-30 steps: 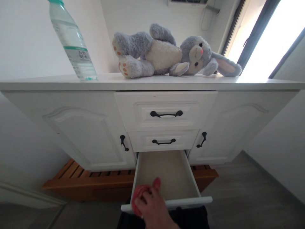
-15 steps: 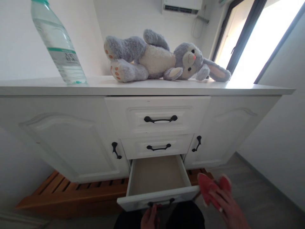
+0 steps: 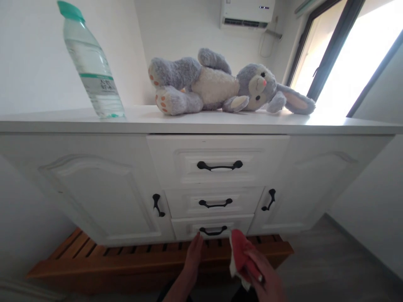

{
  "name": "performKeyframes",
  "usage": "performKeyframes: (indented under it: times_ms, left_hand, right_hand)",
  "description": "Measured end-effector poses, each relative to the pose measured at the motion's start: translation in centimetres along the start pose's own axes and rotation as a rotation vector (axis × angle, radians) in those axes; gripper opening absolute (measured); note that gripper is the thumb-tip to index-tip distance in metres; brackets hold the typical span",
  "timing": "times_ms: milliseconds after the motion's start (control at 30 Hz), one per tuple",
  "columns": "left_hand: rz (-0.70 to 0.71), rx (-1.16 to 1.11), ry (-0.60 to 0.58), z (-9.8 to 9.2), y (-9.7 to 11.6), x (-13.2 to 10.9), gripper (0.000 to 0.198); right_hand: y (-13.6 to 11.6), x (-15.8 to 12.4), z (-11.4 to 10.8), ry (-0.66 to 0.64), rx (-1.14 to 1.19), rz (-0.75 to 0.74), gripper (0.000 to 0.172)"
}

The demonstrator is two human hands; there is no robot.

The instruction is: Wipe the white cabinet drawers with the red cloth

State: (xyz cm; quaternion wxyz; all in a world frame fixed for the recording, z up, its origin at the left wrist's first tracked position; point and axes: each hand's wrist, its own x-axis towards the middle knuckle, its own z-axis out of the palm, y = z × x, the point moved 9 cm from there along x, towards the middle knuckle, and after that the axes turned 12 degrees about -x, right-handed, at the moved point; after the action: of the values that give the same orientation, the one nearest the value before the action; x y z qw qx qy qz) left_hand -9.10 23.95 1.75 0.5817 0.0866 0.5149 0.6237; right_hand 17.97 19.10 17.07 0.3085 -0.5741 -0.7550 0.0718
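Observation:
My left hand (image 3: pixel 194 251) reaches up to the left end of the bottom drawer's black handle (image 3: pixel 213 231). Its fingers look stretched out against the drawer front and hold nothing. The bottom drawer (image 3: pixel 185 228) sits flush in the white cabinet, under two other closed drawers. In my right hand (image 3: pixel 260 268) is a folded red cloth (image 3: pixel 239 251) with a whitish edge, just right of that handle. Part of the cloth is covered by my fingers.
A water bottle (image 3: pixel 94 75) with a green cap stands on the cabinet top (image 3: pixel 138 115). A grey plush rabbit (image 3: pixel 217 84) lies there on its side. Beneath the cabinet is a slatted wooden bench (image 3: pixel 103 262). Cabinet doors flank the drawers, and a window (image 3: pixel 359 54) is at right.
The bottom drawer was pulled out and is now shut. My left hand has come off its handle and moved up to the front. The right hand moved left with the red cloth.

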Motion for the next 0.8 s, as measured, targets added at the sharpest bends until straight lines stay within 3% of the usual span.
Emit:
performKeyframes:
  times_ms: [100,167,233,300,367,467,567,667,800]
  left_hand:
    - [0.266,0.144,0.119,-4.0,5.0,-3.5,0.047]
    - [0.519,0.281,0.215,-5.8,9.0,-6.1,0.059]
    - [0.689,0.415,0.266,-6.4,11.8,-7.6,0.065]
    - [0.7,0.519,0.246,-6.2,12.6,-6.8,0.069]
    - [0.618,0.596,0.219,-5.8,12.1,-4.8,0.072]
    - [0.519,0.65,0.224,-4.9,10.1,-2.4,0.075]
    - [0.496,0.658,0.135,-1.5,7.0,-2.0,0.071]
    - [0.455,0.647,-0.033,4.4,2.7,-2.9,0.067]
    - [0.399,0.591,-0.259,13.4,-2.6,-5.2,0.065]
  right_hand:
    - [-9.6,4.1,3.7,0.051,-0.042,-0.411,0.036]
    - [-15.1,6.2,7.7,0.058,-0.099,-0.628,0.032]
    - [-19.6,7.3,12.6,0.04,-0.181,-0.845,0.024]
    - [-22.3,7.9,17.5,-0.012,-0.238,-0.987,0.022]
    - [-23.3,8.2,21.1,-0.075,-0.261,-1.038,0.023]
    - [-21.8,8.6,22.7,-0.145,-0.228,-1.019,0.023]
    - [-16.9,9.1,20.5,-0.175,-0.168,-0.921,0.026]
    - [-9.9,9.1,16.7,-0.171,-0.178,-0.841,0.034]
    - [-0.2,8.7,10.9,-0.133,-0.271,-0.684,0.033]
